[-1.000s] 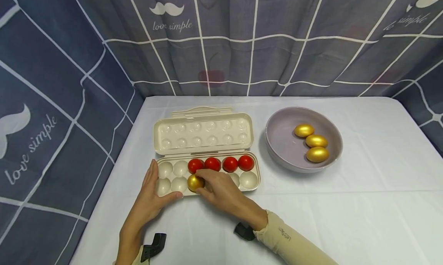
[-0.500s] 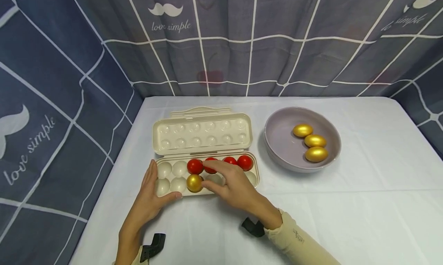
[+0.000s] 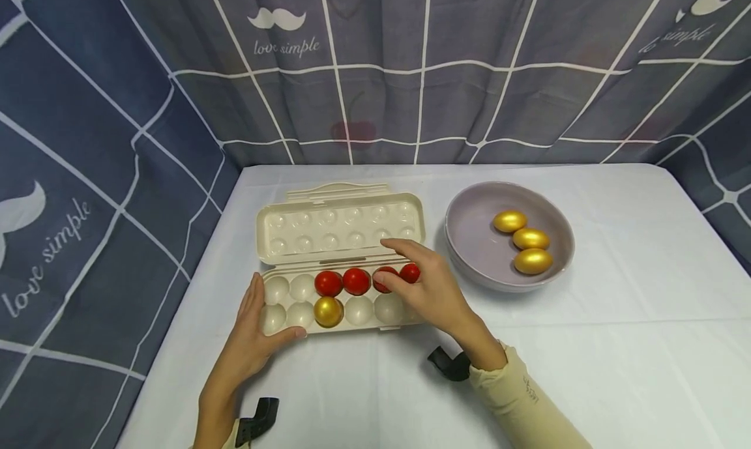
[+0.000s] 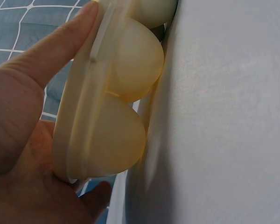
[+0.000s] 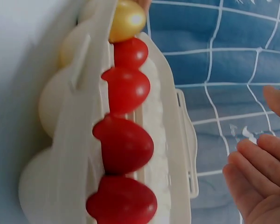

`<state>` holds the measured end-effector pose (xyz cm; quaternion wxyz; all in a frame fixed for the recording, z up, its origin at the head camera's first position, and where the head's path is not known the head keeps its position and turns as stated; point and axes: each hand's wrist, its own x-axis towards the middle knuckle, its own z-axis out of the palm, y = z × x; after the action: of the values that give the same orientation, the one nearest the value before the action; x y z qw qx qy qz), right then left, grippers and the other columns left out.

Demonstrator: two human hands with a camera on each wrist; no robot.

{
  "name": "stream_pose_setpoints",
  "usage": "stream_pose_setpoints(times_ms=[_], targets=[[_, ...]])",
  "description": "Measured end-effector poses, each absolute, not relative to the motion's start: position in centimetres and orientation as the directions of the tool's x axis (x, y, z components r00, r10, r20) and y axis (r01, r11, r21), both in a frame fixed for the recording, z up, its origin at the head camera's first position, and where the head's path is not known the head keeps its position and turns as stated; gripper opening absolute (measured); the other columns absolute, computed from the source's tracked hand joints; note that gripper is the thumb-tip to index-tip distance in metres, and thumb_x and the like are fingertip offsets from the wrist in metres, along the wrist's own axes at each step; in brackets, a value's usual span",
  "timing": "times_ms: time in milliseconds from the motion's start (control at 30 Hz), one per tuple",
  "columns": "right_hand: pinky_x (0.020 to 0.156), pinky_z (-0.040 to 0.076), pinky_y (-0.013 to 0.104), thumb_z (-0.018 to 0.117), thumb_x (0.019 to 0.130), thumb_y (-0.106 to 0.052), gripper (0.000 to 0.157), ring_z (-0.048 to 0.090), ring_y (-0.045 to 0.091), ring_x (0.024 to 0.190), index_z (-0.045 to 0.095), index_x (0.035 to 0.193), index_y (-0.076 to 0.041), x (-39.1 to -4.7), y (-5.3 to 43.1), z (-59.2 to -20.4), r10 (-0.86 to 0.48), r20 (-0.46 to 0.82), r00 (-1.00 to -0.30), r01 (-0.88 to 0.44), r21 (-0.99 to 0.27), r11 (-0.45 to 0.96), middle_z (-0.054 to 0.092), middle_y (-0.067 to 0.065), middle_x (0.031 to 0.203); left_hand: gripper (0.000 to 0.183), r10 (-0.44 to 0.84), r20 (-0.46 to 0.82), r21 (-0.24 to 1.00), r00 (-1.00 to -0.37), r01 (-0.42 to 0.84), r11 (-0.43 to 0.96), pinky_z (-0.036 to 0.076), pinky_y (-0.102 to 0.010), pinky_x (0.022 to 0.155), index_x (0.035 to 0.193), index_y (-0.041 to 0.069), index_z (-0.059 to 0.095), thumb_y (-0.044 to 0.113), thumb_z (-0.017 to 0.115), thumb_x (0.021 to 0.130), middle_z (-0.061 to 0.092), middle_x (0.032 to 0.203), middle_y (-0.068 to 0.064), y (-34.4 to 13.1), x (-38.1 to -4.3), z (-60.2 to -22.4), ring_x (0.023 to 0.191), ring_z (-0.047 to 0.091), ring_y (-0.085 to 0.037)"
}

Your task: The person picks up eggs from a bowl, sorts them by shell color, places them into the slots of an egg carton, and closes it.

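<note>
A cream plastic egg box (image 3: 375, 322) lies with its lid (image 3: 340, 217) folded back. Several red eggs (image 3: 356, 281) fill part of its back row, and one gold egg (image 3: 328, 311) sits in the front row. My left hand (image 3: 251, 341) holds the box's left end, thumb along the front rim (image 4: 102, 32) and fingers at the end side. Over the right part of the box hovers my right hand (image 3: 434, 289), fingers apart from the thumb and nothing between them. It hides some right-hand cups and part of the red eggs in the head view.
A mauve bowl (image 3: 478, 234) stands right of the box, holding three gold eggs (image 3: 530, 238). White cloth (image 3: 633, 292) covers the table. Dark checked curtains (image 3: 387, 103) hang behind it and at the sides.
My right hand has let go of the gold egg in the front row and moved right and up, away from it. The left hand stays at the box's end.
</note>
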<state>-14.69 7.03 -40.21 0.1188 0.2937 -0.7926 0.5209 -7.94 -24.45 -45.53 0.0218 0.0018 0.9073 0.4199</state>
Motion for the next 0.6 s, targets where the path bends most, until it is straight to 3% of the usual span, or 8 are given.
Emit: stream_pose_setpoints(times_ms=[333,600], targets=[[0.096,0.048,0.044,0.082,0.081,-0.011,0.046,0.062,0.034,0.108,0.066,0.123,-0.001,-15.6,8.8,-40.0,-0.276,0.451,-0.849,-0.523,-0.789,0.322,0.067,0.011,0.122,0.123,0.031,-0.028,0.783,-0.999,-0.003,0.622,0.004,-0.064,0.113,0.157,0.002,-0.001,0.034,0.086,0.076,-0.006,0.163,-0.019,-24.2,-8.1,-45.7,0.148,-0.006,-0.038],[0.102,0.044,0.041,0.081,0.082,-0.008,0.046,0.06,0.035,0.115,0.065,0.125,0.001,-16.3,10.2,-39.7,-0.216,0.418,-0.883,-0.467,-0.829,0.308,0.066,0.013,0.124,0.124,0.025,-0.033,0.777,-0.999,-0.01,0.63,0.004,-0.064,0.113,0.157,0.003,-0.002,0.035,0.086,0.076,-0.006,0.163,-0.019,-24.2,-8.0,-45.6,0.148,-0.006,-0.037]])
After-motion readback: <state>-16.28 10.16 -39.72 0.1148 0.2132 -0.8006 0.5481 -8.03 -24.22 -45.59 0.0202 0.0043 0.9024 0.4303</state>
